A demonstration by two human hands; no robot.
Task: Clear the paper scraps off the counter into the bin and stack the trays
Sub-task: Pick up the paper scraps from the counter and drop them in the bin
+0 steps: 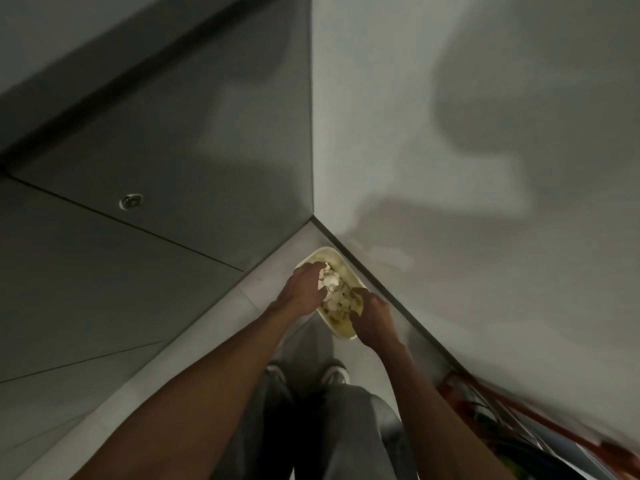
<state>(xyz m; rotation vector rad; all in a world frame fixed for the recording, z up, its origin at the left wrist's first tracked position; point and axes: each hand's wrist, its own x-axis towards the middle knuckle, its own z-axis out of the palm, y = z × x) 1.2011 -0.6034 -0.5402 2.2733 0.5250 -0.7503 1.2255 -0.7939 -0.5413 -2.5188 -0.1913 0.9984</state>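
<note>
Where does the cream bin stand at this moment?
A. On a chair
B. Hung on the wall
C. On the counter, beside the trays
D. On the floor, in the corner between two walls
D: the bin stands on the floor where the dark wall meets the light wall; the left hand holds a white paper wad over it.

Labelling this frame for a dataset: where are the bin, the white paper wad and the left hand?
bin (323, 251): head view, far rim.
white paper wad (328, 280): head view, its bright middle.
left hand (304, 289): head view, back of the hand.
</note>
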